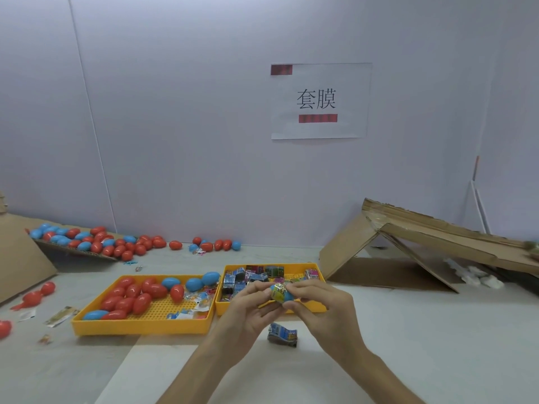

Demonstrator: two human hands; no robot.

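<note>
Both my hands hold one blue plastic egg (280,293) with a yellow printed film sleeve around it, just above the front of the right yellow tray (318,275). My left hand (250,307) grips the egg from the left with fingers and thumb. My right hand (318,304) pinches it from the right. The right tray holds several folded printed film sleeves (248,279). The left yellow tray (140,326) holds several red and blue eggs (137,295) and small toy packets. A crumpled sleeve (282,334) lies on the table below my hands.
More red and blue eggs (96,242) lie along the back left, some on a cardboard flap (17,258). A collapsed cardboard box (408,252) stands at the right. Loose eggs and scraps (38,295) litter the left table edge. A paper sign (319,100) hangs on the wall.
</note>
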